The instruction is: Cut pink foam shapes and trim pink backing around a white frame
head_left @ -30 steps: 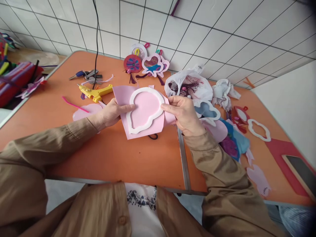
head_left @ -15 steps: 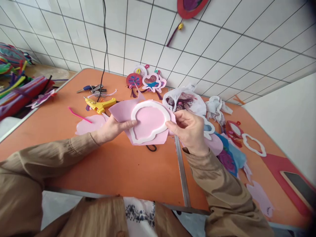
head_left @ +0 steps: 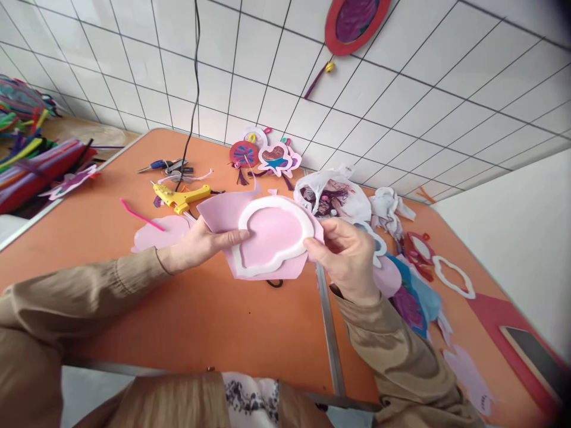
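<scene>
A pink foam sheet with cut edges is held up over the orange table. On its face lies a white foam frame, rounded at the top and wavy along one side. My left hand grips the left side, its thumb on the frame and its fingers hidden behind the sheet. At the right edge my right hand pinches sheet and frame together between thumb and fingers. A dark loop shows on the table just below the sheet.
Behind my left hand lie a yellow glue gun, scissors and a pink pipe cleaner. Finished ornaments lean at the wall. A plastic bag, another white frame and a phone lie right.
The view has tilted up slightly, so more of the wall ornament shows and the hands sit lower in the picture. Both hands keep the same hold on the sheet and frame.
</scene>
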Motion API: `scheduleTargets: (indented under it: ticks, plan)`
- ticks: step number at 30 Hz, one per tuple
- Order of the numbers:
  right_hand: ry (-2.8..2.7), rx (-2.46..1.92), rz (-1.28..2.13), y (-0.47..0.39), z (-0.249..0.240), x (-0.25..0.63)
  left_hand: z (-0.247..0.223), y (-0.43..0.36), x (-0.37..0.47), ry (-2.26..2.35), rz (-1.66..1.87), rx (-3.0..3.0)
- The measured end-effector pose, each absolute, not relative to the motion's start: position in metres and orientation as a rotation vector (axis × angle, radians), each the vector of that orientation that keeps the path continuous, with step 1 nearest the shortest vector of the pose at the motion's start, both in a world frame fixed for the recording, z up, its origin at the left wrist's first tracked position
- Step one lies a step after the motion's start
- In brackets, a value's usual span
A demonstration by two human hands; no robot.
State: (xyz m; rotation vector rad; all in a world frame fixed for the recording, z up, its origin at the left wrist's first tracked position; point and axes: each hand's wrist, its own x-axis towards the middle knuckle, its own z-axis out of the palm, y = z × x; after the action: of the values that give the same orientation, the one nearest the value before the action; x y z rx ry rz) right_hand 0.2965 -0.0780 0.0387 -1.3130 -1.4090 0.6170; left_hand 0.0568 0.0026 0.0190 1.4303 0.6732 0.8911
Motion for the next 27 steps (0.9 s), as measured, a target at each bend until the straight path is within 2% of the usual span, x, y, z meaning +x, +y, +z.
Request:
scheduleTargets:
  ticks: [9,27]
  plan:
    - [-1.382,-1.277,0.741,-0.082,0.050,0.288,0.012,0.007,0.064,0.647,0.864,1.126]
    - [-1.484,-1.262,0.725,-0.079,0.050,0.296,0.006,0.015,0.063,0.684,0.817,1.084]
